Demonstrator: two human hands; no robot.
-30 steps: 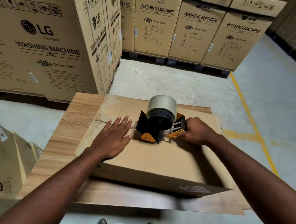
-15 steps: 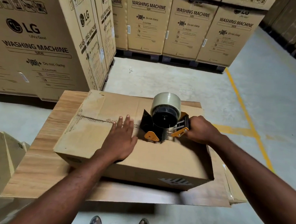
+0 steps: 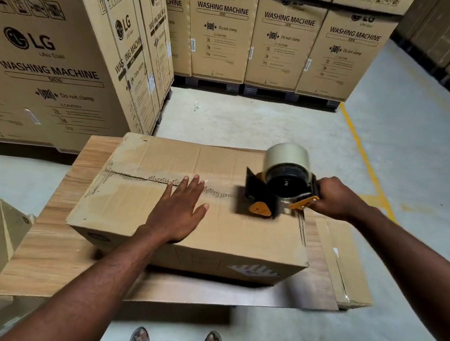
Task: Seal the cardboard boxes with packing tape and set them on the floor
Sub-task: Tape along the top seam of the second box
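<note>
- Cardboard box (image 3: 125, 211) sits on the wooden desk (image 3: 50, 254), its top seam (image 3: 133, 176) running left to right.
- Your left grip (image 3: 180, 209) is released: palm flat on the lid, fingertips across the seam.
- Your right grip (image 3: 336, 198) is clenched round the tape dispenser (image 3: 278, 190), which rests on the seam near the right edge.
- Glossy tape (image 3: 217, 192) shows between hand and dispenser; the left stretch is unclear.
- What remains, I judge: finish the strip, cut it, and set the box on the floor (image 3: 248, 118).

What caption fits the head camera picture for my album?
Left hand presses the cardboard box while right hand holds the tape dispenser on its top seam.
</note>
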